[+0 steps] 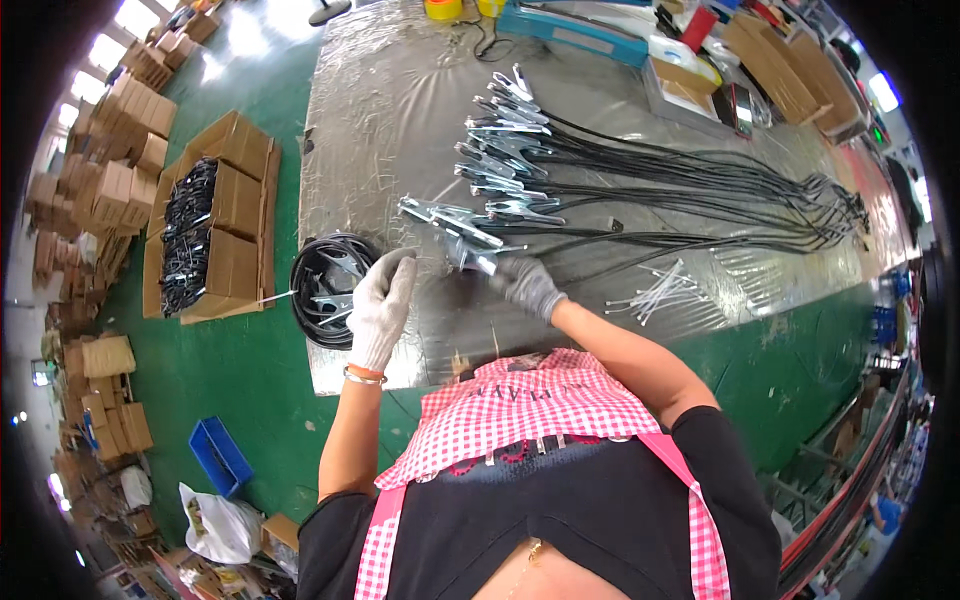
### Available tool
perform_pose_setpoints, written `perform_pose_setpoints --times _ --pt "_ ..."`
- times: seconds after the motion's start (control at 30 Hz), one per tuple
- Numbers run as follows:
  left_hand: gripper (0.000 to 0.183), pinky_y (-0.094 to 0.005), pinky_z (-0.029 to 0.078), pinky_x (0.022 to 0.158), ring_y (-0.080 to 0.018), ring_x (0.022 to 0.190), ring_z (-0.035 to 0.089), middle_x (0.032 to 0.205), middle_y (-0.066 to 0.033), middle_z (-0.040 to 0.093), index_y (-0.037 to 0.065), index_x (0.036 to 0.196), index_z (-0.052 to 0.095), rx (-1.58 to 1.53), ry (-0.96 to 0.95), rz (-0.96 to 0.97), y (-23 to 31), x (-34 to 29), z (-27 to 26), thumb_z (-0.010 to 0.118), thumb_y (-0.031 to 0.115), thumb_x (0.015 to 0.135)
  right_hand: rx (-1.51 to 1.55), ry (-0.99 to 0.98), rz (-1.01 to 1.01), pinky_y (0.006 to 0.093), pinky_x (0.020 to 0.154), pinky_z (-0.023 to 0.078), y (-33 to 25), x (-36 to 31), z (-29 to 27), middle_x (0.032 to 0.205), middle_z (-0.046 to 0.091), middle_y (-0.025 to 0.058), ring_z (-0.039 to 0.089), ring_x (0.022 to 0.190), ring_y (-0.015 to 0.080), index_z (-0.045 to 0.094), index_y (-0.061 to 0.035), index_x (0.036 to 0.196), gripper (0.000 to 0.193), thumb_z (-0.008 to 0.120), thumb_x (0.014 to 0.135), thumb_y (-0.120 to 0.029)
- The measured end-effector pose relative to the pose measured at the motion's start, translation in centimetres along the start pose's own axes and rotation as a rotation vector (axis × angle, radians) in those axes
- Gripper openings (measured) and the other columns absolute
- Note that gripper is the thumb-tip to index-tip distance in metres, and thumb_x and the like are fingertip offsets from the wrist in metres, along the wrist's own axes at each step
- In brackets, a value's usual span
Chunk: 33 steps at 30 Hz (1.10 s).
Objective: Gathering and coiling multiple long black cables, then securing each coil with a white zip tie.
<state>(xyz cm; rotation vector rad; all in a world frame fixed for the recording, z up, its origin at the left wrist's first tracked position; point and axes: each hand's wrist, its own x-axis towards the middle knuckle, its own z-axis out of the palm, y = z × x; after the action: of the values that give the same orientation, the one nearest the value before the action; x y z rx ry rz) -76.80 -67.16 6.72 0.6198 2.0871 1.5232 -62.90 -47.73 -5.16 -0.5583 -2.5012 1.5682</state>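
Note:
My right hand [528,286], in a grey glove, is closed on a silver metal spring clamp [470,256], blurred by motion, just in front of the clamp pile. My left hand [380,312], in a white glove, is raised with its fingers loosely extended, and nothing shows in it. Right beside it lies a coil of black cable [306,300], with silver clamps inside the ring. Beyond my hands, several silver spring clamps [505,165] are heaped in a row. Their black cables [680,170] stretch away to the right across the table.
White cable ties [660,292] lie loose on the film-covered table [370,130], right of my hands. A blue tray [580,35] and an open carton [685,85] stand along the far side. Left on the green floor are cartons of black coils [188,235] and a blue bin [220,455].

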Motion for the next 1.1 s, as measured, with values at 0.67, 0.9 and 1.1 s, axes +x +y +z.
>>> perform_pose_setpoints --times 0.67,0.9,1.1 --pt "0.036 -0.0332 0.049 0.081 -0.0316 0.098 0.062 0.105 -0.0189 0.064 0.0 0.114 0.059 0.161 -0.482 0.063 8.5 1.0 5.6 0.054 0.029 0.092 -0.737 0.144 -0.59 0.0414 0.051 0.049 -13.0 -1.0 -10.4 0.086 0.065 0.0082 0.065 0.068 0.0244 0.062 -0.0173 0.105 0.03 0.055 0.081 -0.033" --pt "0.034 -0.023 0.026 0.035 -0.0081 0.034 0.032 0.046 0.0054 0.036 0.006 0.088 0.063 -0.634 0.08 -0.261 12.5 1.6 -0.8 0.054 0.038 0.094 -0.876 0.187 0.207 0.0405 0.058 0.049 3.9 -6.2 -26.9 0.079 0.065 0.011 0.063 0.065 0.0266 0.063 -0.0106 0.1 0.029 0.046 0.09 -0.031" --pt "0.034 -0.0253 0.041 0.048 -0.0116 0.053 0.049 0.067 -0.0022 0.052 0.001 0.11 0.061 -0.111 0.287 -0.18 15.3 4.1 1.3 0.063 0.027 0.087 -0.459 0.228 -0.298 0.0377 0.05 0.047 3.0 -8.0 -23.2 0.063 0.061 0.008 0.056 0.05 0.0221 0.066 -0.0141 0.082 0.032 0.045 0.093 -0.036"
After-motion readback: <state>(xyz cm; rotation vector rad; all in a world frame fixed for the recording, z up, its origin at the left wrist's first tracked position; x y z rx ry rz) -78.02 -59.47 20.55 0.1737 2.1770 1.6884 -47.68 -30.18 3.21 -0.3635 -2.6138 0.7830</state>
